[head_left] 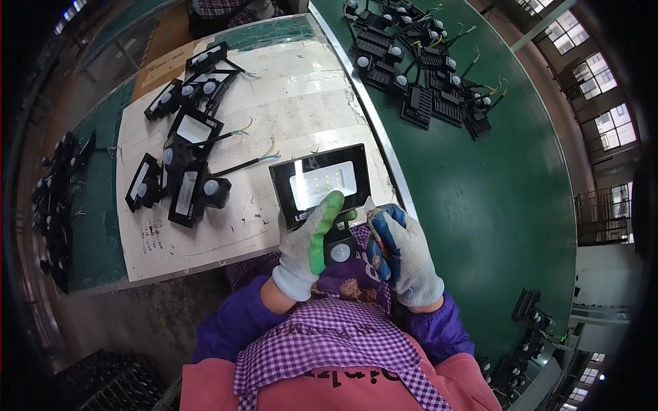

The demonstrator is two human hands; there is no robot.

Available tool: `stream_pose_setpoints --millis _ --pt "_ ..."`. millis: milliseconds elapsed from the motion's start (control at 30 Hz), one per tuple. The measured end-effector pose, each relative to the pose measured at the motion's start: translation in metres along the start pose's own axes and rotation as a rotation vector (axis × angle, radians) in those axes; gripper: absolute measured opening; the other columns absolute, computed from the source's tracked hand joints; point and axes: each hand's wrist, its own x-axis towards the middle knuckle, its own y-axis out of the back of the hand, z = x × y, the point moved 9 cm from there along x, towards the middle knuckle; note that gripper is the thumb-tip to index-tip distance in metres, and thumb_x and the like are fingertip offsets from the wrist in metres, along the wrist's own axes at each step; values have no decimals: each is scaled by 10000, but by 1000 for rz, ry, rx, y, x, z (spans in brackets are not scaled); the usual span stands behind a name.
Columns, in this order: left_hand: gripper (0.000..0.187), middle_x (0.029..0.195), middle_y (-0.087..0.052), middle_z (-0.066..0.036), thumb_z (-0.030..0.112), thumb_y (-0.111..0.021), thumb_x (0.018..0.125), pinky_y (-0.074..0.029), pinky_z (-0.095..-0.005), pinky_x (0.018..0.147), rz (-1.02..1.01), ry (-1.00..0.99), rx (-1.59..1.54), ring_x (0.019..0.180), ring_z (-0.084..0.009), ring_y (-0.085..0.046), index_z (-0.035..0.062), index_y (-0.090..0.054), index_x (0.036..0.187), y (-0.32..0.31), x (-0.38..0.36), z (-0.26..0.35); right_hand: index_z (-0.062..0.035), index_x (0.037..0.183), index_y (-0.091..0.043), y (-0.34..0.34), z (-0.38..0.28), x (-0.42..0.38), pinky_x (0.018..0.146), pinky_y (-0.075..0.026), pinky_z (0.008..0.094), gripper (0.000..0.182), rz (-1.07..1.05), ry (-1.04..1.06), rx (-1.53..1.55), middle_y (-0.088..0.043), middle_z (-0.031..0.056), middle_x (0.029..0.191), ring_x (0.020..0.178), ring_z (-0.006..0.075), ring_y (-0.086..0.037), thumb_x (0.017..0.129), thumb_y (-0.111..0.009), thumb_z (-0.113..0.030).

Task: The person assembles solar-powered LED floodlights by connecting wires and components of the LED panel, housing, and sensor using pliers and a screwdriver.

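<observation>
Held up in front of my body is a black LED floodlight [281, 186], its glass front facing up with several yellow LEDs behind it. My left hand [308, 240], in a white glove with green coating, grips its lower edge, the thumb lying over the glass. Below the lamp's frame sits its motion sensor with a round white dome [340, 253]. My right hand [404, 257], in a white glove with blue coating, is closed beside the lamp's right corner. A small pale pointed tip [369, 205] sticks out between its fingers; the rest of that tool is hidden.
On the board-covered table [295, 89] lie several floodlights [195, 128] with loose wires. More floodlights [418, 103] are piled on the green conveyor belt [480, 198] to the right, behind a metal rail [373, 116]. Another group of lamps [58, 198] lies far left. A person sits across the table.
</observation>
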Motion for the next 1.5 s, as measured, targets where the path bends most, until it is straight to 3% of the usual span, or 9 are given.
stream_pose_setpoints --millis 67,167,200,567,800,1000,1167,1267,1500 --pt "444 1272 -580 -121 114 -579 911 -530 -299 903 -54 79 -72 1126 -200 -598 57 -488 1341 -6 -4 -11 -55 906 -552 5 0 -2 372 -348 210 189 29 12 36 -512 1 609 436 78 -468 917 -582 -241" --pt "425 1237 -586 -163 200 -586 932 -581 -294 781 29 938 -1862 1031 -225 -637 14 -496 1303 -43 -6 -41 -43 947 -565 -3 -7 -11 398 -362 206 178 -2 39 5 -539 7 663 489 77 -495 898 -609 -208" --pt "454 1207 -584 -206 257 -594 932 -594 -270 672 45 890 -2017 895 -231 -670 -24 -494 1274 -40 12 -23 -44 951 -565 -8 -12 -18 405 -368 205 172 -24 44 -32 -547 7 673 498 74 -499 893 -615 -197" --pt "446 1215 -555 -228 219 -595 924 -578 -212 668 18 850 -2324 1131 -235 -552 -35 -484 1274 -42 13 -13 -10 1078 -602 -6 -37 -25 617 -449 222 240 7 207 -94 -603 6 793 688 66 -538 869 -628 -124" --pt "451 1203 -553 -217 254 -628 901 -584 -192 611 30 955 -2723 1157 -250 -535 -81 -527 1186 -44 10 2 -15 1094 -632 -7 -75 -30 694 -505 299 301 125 795 -506 -640 123 894 792 210 -647 802 -654 -86" --pt "460 1176 -565 -198 305 -608 919 -566 -231 657 23 929 -2199 965 -212 -616 -64 -537 1183 -39 14 0 -15 1089 -638 -3 -80 -21 747 -496 314 297 174 839 -468 -627 149 975 842 256 -646 800 -636 -80" --pt "440 1197 -596 -128 241 -523 976 -554 -261 723 101 947 -1160 849 -156 -649 -16 -467 1329 -13 0 -21 25 1075 -619 29 -56 -16 699 -473 241 251 194 547 -73 -639 59 928 764 105 -584 832 -607 -35" --pt "457 1187 -599 -122 188 -541 966 -563 -274 754 -8 19 -184 897 -162 -660 53 -431 1388 6 13 16 25 1051 -594 28 -31 -15 653 -455 216 235 105 298 84 -625 42 881 723 82 -562 832 -628 -55" --pt "351 1084 -629 -121 129 -601 933 -565 -249 662 25 614 -887 817 -153 -667 10 -524 1254 -24 7 -7 -22 1042 -551 34 -29 -6 541 -389 192 349 170 115 79 -562 -11 745 606 57 -503 807 -745 -190"
